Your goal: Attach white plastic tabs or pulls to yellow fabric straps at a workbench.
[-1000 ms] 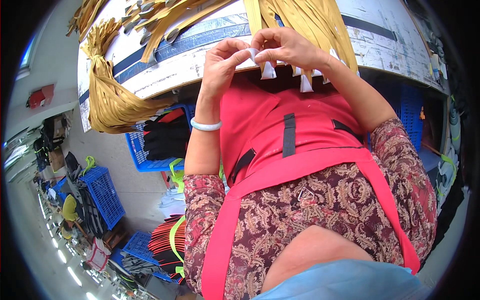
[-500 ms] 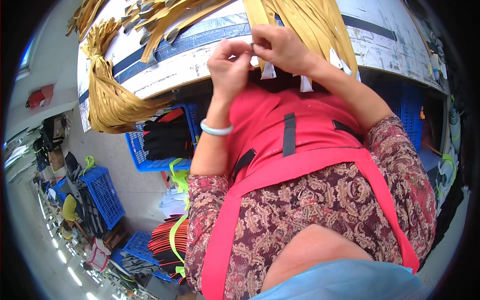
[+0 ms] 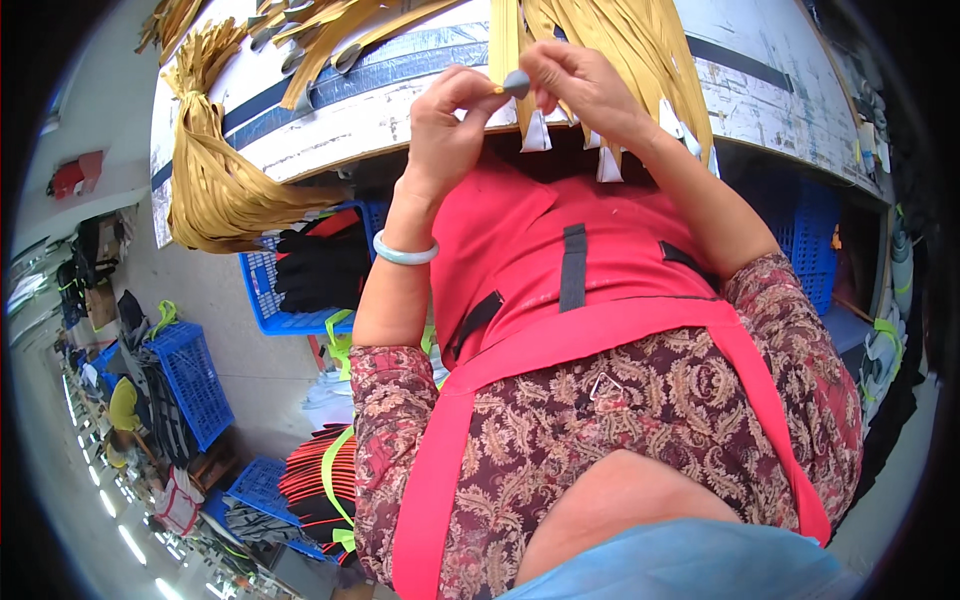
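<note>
both hands had risen; left hand (image 3: pixel 450 125) and right hand (image 3: pixel 580 85) pinched a small grey slider (image 3: pixel 516 83) on a yellow strip (image 3: pixel 527 40) above the tabletop (image 3: pixel 400 110).

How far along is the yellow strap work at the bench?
Done, apparently: several yellow straps with white tips hang over the white bench edge. In hand: left hand and right hand pinch a small grey piece at one strap's end. Left, probably: the bundled yellow straps draped at the left.

The person wears a maroon paisley-patterned short-sleeved blouse (image 3: pixel 640 420) under a red fabric apron with black strap patches (image 3: pixel 573 265), and a pale green smooth bangle (image 3: pixel 404 251) on the left wrist.
</note>
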Available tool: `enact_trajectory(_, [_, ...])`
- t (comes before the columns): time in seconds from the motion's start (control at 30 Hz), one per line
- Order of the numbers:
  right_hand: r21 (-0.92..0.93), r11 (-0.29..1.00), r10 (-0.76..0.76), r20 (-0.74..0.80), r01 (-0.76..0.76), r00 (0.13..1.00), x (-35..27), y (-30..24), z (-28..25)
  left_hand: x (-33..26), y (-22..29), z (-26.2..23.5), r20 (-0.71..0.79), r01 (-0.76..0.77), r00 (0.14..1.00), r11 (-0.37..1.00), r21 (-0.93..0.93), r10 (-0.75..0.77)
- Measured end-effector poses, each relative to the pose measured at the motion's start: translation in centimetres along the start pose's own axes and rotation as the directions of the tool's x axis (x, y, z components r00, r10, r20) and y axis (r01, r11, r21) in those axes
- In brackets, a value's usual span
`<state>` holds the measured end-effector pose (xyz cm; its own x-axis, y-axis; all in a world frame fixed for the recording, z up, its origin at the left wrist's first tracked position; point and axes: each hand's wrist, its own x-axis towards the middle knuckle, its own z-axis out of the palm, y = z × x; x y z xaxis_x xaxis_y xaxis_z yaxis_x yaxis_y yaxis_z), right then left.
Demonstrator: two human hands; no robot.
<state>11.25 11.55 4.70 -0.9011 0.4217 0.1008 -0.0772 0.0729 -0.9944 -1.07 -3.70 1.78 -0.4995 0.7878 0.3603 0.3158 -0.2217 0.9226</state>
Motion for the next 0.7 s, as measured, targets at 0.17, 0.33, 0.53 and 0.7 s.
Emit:
enact_trajectory(0.17, [-0.129,0.988,0.101,0.085,-0.09,0.991,0.0,0.0,-1.6,0.2,1.2,0.0,0.012,-0.092,0.996,0.977,0.19,0.092])
enact_trajectory(0.33, [-0.224,0.974,0.002,-0.102,-0.025,0.995,0.1,0.7,-4.7,1.0,1.1,-6.9,-0.634,-0.044,0.773,0.992,-0.118,-0.041])
enact_trajectory(0.53, [-0.746,0.4,-0.075,0.553,0.533,0.83,-3.9,3.1,-0.9,-4.2,-1.8,-3.6,-0.351,0.323,0.87,0.938,-0.124,-0.346])
enact_trajectory(0.7, [-0.747,0.439,-0.061,0.529,0.499,0.846,-2.7,3.9,-1.3,-6.3,-3.2,1.4,-0.047,0.34,0.931,0.905,-0.256,-0.363])
